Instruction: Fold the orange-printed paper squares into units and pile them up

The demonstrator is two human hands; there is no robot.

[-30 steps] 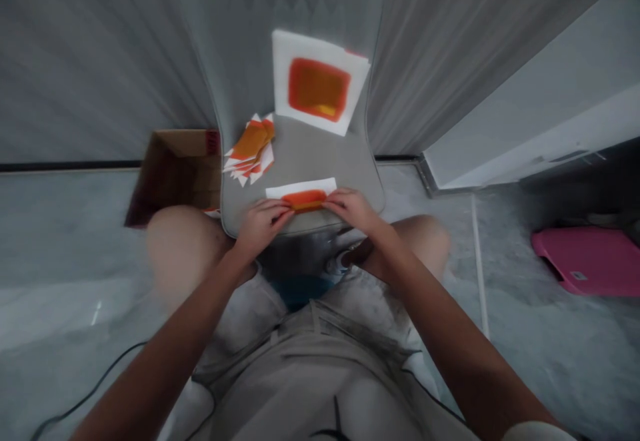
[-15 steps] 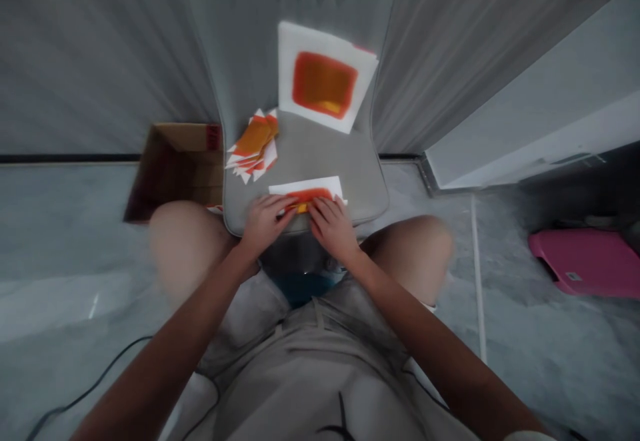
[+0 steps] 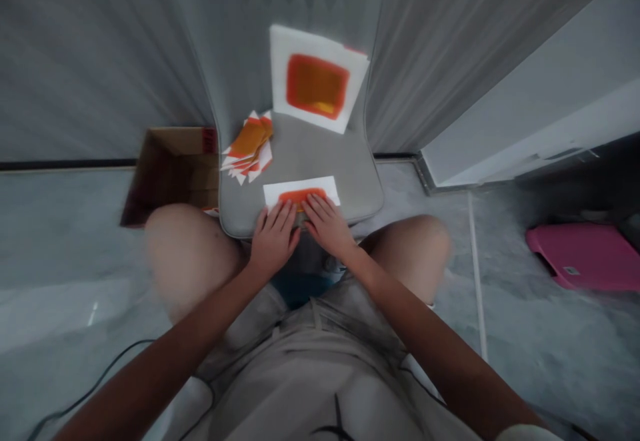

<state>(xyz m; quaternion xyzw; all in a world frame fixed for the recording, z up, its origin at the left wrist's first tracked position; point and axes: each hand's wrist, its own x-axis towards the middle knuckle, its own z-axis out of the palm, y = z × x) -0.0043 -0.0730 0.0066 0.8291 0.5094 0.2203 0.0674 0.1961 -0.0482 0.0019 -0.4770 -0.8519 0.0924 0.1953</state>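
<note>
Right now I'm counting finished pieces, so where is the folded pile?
In the head view the pile lies on the left of the grey seat, beyond the left hand, next to the box and nearer than the flat sheets.

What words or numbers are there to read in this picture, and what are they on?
No text here can be read.
Red mark on the flap of the brown cardboard box: blurred, unreadable.
Small label on the flat pink plastic object: too small to read.
Folded white paper sheet with an orange patch: no words show.
Large white paper sheet with an orange square: no words show.
</note>
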